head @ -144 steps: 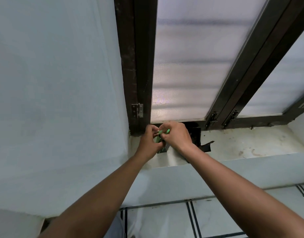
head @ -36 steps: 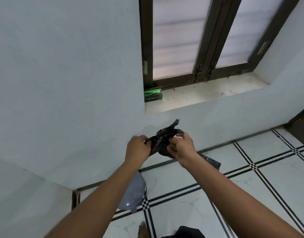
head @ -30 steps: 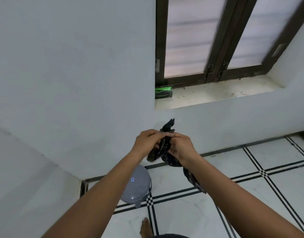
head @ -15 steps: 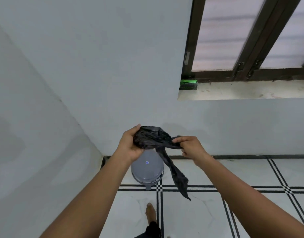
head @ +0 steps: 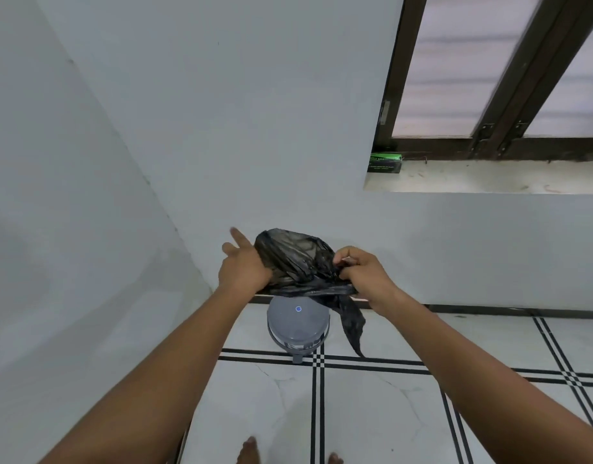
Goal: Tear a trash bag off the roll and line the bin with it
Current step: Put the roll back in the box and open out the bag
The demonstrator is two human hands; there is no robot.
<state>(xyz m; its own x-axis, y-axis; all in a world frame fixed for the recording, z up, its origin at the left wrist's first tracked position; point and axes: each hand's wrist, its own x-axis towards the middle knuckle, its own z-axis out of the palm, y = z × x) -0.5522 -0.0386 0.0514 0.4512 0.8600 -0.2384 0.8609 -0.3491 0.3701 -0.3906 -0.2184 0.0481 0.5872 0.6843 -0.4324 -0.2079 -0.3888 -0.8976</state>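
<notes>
A crumpled black trash bag (head: 295, 259) is held between both hands at chest height, part puffed up and a tail hanging down to the right. My left hand (head: 243, 267) grips its left side with the forefinger stuck out. My right hand (head: 363, 274) pinches the right edge. Straight below them stands a small grey pedal bin (head: 298, 326) with its lid closed, on the floor against the wall. The green and black box of bags (head: 385, 162) lies at the left end of the window sill.
White walls meet in a corner at the left of the bin. The window sill (head: 489, 180) runs along the upper right under a dark-framed window (head: 509, 78). White floor tiles carry black lines, and my bare toes (head: 250, 452) show at the bottom edge.
The bag was taken from the box on the sill and carried down and left to above the bin. In the last half second my hands spread it and part of it puffed up.
</notes>
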